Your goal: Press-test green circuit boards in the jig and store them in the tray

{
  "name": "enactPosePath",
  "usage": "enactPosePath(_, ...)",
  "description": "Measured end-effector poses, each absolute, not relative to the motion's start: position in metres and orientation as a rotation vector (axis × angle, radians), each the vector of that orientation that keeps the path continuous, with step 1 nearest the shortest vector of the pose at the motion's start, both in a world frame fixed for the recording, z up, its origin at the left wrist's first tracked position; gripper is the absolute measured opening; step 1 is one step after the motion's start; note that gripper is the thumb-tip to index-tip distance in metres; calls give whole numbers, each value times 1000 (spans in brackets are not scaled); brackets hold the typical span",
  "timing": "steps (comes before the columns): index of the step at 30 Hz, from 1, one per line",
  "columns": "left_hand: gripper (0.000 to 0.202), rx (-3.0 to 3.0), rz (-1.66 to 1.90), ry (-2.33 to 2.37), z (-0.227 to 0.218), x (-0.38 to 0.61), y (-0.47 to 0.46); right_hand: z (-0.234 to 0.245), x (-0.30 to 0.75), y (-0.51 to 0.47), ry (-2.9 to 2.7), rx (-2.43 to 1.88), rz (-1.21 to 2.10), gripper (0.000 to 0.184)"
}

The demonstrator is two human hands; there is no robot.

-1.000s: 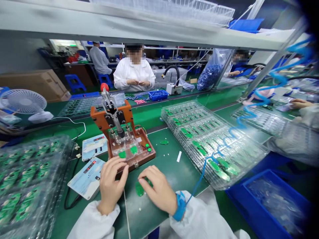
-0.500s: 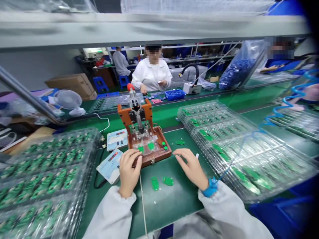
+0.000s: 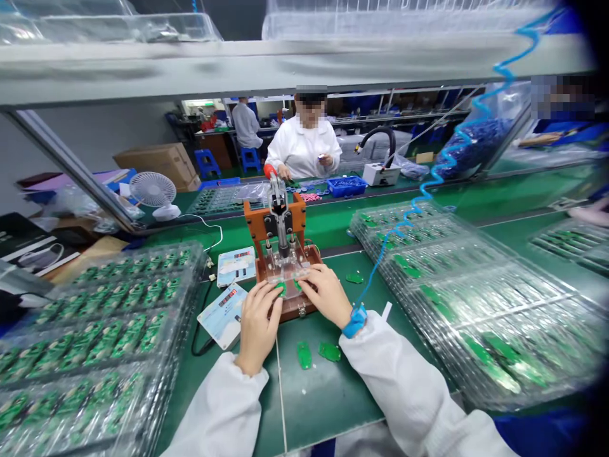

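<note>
A press fixture [image 3: 280,241] with an orange frame and a red-tipped lever stands before me. Two green circuit boards lie on its wooden base. My left hand [image 3: 259,317] has its fingertips at the left board [image 3: 280,289], with the thumb spread from the fingers. At the right board [image 3: 298,285] are the fingertips of my right hand [image 3: 330,295], thumb and fingers apart; they partly cover it. A blue band [image 3: 354,322] circles my right wrist. Two more loose boards, an upright one [image 3: 304,355] and a sideways one [image 3: 329,351], lie on the green mat in front.
Trays of boards flank me: a left stack [image 3: 109,317] and a right stack [image 3: 476,285]. Two display boxes [image 3: 222,314] sit left of the fixture. A coiled blue cord [image 3: 440,165] crosses on the right. Across the bench a co-worker [image 3: 304,146] sits near a blue basket [image 3: 346,185].
My right hand has moved left and forward from the mat to the right board in the fixture. My left hand stays at the left board. The view has shifted slightly.
</note>
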State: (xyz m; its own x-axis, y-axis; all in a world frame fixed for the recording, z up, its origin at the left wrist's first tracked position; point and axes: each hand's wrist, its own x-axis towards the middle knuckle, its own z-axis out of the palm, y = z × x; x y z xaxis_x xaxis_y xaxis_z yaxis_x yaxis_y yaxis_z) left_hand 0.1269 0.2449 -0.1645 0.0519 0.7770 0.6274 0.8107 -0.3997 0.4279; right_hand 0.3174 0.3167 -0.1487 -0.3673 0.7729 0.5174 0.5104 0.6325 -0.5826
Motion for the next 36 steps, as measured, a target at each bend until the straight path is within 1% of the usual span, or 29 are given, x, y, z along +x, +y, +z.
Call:
enactPosePath(4, 23, -2257, -1301, -1637, -166, 125, 247, -148, 322, 303, -1979, -971, 455, 16)
enactPosePath(8, 26, -2207, -1377, -1640, -170, 126, 248, -126, 326, 300, -1555, -1008, 490, 19)
enactPosePath(11, 27, -2143, -1523, -1691, -169, 126, 247, -83, 319, 318, -1350, -942, 455, 17)
enactPosePath(14, 22, -2099, -1638, -1687, -167, 127, 242, -28, 304, 356, -1482, -770, 341, 24)
enactPosePath(16, 21, -2048, -1704, -1671, -166, 127, 239, 6, 292, 385, -1622, -769, 324, 27)
enactPosePath(18, 21, -1975, -1770, -1680, -166, 126, 238, 32, 279, 413, -1735, -877, 519, 26)
enactPosePath(19, 21, -1933, -1801, -1692, -167, 126, 238, 42, 272, 425, -1790, -919, 689, 31)
enactPosePath(21, 22, -1860, -1858, -1724, -167, 124, 239, 55, 263, 444, -1886, -924, 989, 52)
enactPosePath(22, 22, -1829, -1889, -1736, -168, 123, 240, 60, 260, 449, -1919, -896, 1086, 60)
enactPosePath(23, 22, -1805, -1919, -1748, -168, 123, 240, 64, 258, 451, -1927, -869, 1134, 63)
enactPosePath(24, 22, -1784, -1948, -1759, -168, 122, 240, 68, 259, 451, -1905, -834, 1140, 62)
enactPosePath(26, 22, -1749, -1993, -1782, -168, 122, 240, 74, 264, 440, -1847, -695, 1096, 50)
enactPosePath(29, 22, -1718, -2035, -1802, -168, 122, 240, 78, 278, 402, -1819, -394, 883, 37)
enactPosePath(31, 21, -1717, -2058, -1798, -168, 123, 241, 74, 288, 368, -1825, -317, 701, 34)
enactPosePath(33, 20, -1725, -2070, -1795, -169, 124, 241, 63, 296, 336, -1822, -353, 550, 32)
enactPosePath(36, 20, -1739, -2067, -1818, -170, 124, 242, 41, 305, 308, -1871, -369, 389, 34)
